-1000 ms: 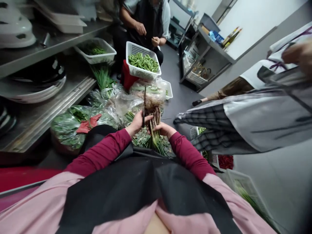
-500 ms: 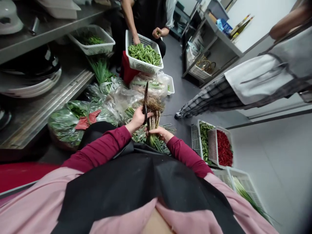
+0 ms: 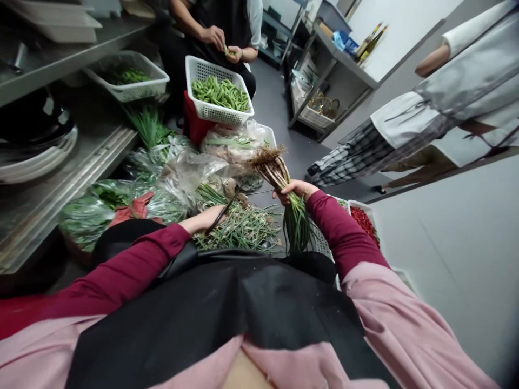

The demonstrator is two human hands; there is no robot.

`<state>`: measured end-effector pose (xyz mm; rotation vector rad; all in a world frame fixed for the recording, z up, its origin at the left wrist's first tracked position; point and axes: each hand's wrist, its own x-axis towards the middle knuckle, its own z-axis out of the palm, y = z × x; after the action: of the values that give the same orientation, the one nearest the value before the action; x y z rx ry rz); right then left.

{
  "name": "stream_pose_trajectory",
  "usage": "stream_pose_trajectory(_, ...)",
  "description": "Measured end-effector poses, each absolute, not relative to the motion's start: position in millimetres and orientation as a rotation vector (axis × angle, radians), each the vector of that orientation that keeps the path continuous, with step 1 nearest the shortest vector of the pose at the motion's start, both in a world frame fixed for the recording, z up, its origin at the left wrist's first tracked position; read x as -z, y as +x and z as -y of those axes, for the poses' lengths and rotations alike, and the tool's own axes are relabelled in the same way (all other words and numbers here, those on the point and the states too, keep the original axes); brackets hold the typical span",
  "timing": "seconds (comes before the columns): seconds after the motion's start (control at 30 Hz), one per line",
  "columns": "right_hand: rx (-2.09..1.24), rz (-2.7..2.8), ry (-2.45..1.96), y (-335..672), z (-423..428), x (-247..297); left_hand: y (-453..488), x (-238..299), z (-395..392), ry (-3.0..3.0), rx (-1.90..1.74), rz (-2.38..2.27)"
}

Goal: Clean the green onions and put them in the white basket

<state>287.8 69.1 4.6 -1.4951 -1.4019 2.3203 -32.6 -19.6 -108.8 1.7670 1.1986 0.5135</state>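
Observation:
My right hand (image 3: 295,190) is closed round a bunch of green onions (image 3: 284,189), its brown roots pointing up and away and its green leaves hanging down past my wrist. My left hand (image 3: 208,218) sits lower and to the left, gripping a dark-bladed knife (image 3: 225,209) that points up to the right. Under both hands lies a heap of loose green onions (image 3: 239,227).
Clear bags of greens (image 3: 121,197) are piled at the left beside steel shelves (image 3: 68,162). A seated person ahead handles green beans over a white basket (image 3: 219,97). Another person in an apron (image 3: 425,124) stands at the right. A basket of red chillies (image 3: 363,221) is beside my right arm.
My right hand has lifted the bunch up and to the right, away from the knife. My left hand has dropped with the knife toward the heap. The standing person moved further right.

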Motion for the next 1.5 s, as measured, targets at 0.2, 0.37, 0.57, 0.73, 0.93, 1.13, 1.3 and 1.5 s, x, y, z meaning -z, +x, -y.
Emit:
stream_pose_trajectory(0.2,-2.616,1.360,-1.362,258.8,-45.4,21.7,-26.1,104.5,14.6,1.762,-0.574,-1.166)
stream_pose_trajectory(0.37,-2.825,1.199,-1.106,253.9,-35.4,51.5,-31.5,102.8,16.5,1.918,-0.324,-1.199)
stream_pose_trajectory(0.57,-3.005,1.002,-1.016,268.7,-29.1,69.8,-33.0,106.8,21.6,2.093,-0.174,-1.192)
stream_pose_trajectory(0.73,-3.044,0.948,-1.013,278.2,-16.7,73.7,-29.9,111.0,25.0,2.185,-0.112,-1.270)
stream_pose_trajectory(0.93,-2.983,0.900,-1.049,290.0,-7.2,69.4,-29.4,115.3,30.3,2.227,-0.314,-1.091)
stream_pose_trajectory(1.13,-2.971,0.938,-1.063,293.9,-1.0,69.3,-27.0,125.7,36.5,2.270,-0.276,-1.145)
stream_pose_trajectory(1.3,-2.928,0.947,-1.185,286.7,8.4,61.6,-25.6,116.7,35.3,2.089,-0.196,-1.108)
stream_pose_trajectory(1.5,-2.798,1.251,-1.313,260.9,19.6,51.0,-31.0,115.8,38.7,2.006,-0.104,-1.181)
